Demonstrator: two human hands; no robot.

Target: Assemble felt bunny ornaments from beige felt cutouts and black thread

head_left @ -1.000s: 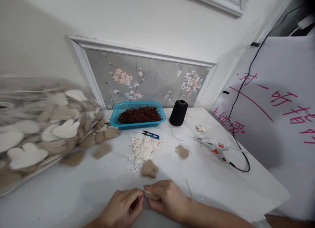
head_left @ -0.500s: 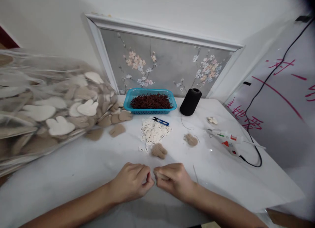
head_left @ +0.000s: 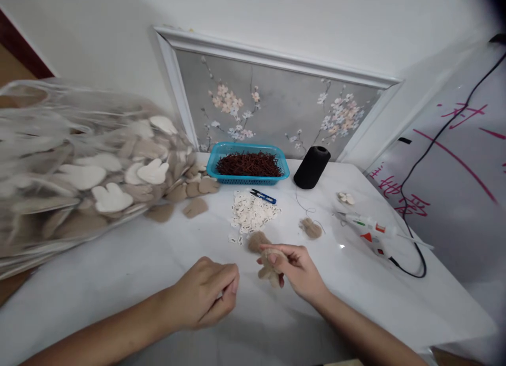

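Observation:
My right hand (head_left: 297,266) pinches a small beige fabric piece (head_left: 269,271) with rounded lobes hanging down, held just above the table. Closed with thumb against fingers, my left hand (head_left: 209,292) is to the left of it; whatever may be in that pinch is hidden. Right behind the held piece, a second beige fuzzy piece (head_left: 258,241) lies on the table, partly covered by my right fingers. Farther back is a pile of small white printed labels (head_left: 253,212), with blue thread snips (head_left: 263,196) at its far edge.
A clear plastic bag (head_left: 79,165) of beige and white cutouts fills the left. At the back stand a blue basket (head_left: 248,181) of brown twig-like strips and a black thread cone (head_left: 312,168). A tied beige piece (head_left: 311,228) and a corded glue gun (head_left: 367,226) lie right.
My hands have moved apart. My right hand has lifted and turned, bringing the fabric piece into view, while my left hand stays closed slightly to the left. The camera view has shifted a little.

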